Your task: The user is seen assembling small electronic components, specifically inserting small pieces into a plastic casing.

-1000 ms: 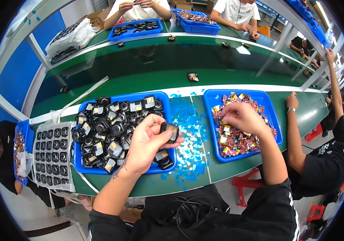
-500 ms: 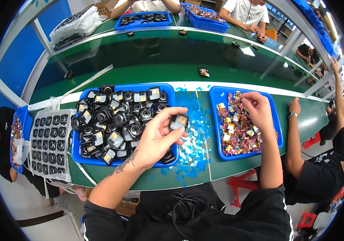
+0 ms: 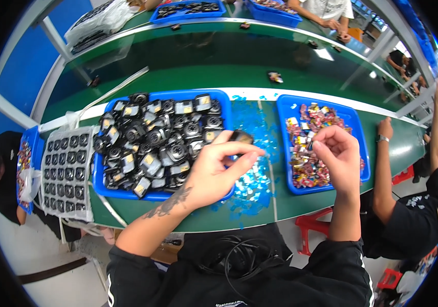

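Observation:
My left hand [image 3: 221, 166] is closed on a small square black housing [image 3: 241, 136], held by its edges between thumb and fingers. It hovers over the right edge of a blue tray [image 3: 163, 196] heaped with similar black housings [image 3: 150, 165], some showing round dials, others grey and gold faces. My right hand [image 3: 339, 156] is above a second blue tray [image 3: 365, 153], thumb and index finger pinched together. A tiny dark bit shows at the fingertips, too small to name. That tray holds a pile of small reddish-brown, yellow and white parts [image 3: 306, 171].
Blue and clear film scraps [image 3: 252, 189] litter the green table between the trays. A plastic-covered tray of black units [image 3: 65, 171] stands at the left. Beyond a white rail lies a green conveyor [image 3: 203, 64] with scattered pieces. Another person's arm [image 3: 384, 169] is at the right.
My right hand has drawn back from the pile of parts, fingers still pinched. My left hand has tipped the housing, so its grey and gold face shows less. The whole view has shifted slightly.

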### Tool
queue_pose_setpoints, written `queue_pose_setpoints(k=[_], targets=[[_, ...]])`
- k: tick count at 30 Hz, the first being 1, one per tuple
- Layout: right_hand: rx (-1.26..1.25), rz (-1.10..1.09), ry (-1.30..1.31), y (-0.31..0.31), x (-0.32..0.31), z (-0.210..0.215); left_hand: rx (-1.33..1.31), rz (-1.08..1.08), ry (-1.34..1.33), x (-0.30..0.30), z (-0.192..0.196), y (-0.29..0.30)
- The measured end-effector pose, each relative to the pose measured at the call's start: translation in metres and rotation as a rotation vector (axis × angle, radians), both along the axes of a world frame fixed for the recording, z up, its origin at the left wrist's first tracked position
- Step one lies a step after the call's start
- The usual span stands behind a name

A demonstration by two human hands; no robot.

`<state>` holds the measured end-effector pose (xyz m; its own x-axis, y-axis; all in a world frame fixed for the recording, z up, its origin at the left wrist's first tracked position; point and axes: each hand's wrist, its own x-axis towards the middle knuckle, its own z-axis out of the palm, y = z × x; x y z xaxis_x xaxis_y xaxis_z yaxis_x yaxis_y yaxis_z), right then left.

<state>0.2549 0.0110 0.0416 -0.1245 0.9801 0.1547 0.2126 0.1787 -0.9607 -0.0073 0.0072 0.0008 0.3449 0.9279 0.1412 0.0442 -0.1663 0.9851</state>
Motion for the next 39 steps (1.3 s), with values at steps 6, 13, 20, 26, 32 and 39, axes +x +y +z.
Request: queue_pose_setpoints(k=[6, 13, 20, 26, 32, 39], targets=[[-0.040, 0.160, 0.120, -0.016, -0.048, -0.017, 0.002, -0.144, -0.005, 0.006, 0.000, -0.002], [0.198, 0.101, -0.064, -0.012, -0.064, -0.027, -0.002, -0.051, 0.112, 0.004, -0.001, -0.004], [0.561, 0.005, -0.309, -0.014, -0.074, -0.031, -0.032, -0.078, 0.026, 0.004, -0.011, 0.000], [0.572, 0.101, -0.203, -0.022, -0.066, -0.028, -0.190, -0.047, -0.195, 0.007, -0.017, -0.001], [0.313, 0.041, -0.510, -0.005, -0.050, -0.039, -0.347, -0.119, -0.330, 0.009, -0.007, -0.004], [0.206, 0.193, -0.103, -0.008, -0.055, -0.037, -0.439, -0.253, -0.396, 0.004, -0.014, -0.002]])
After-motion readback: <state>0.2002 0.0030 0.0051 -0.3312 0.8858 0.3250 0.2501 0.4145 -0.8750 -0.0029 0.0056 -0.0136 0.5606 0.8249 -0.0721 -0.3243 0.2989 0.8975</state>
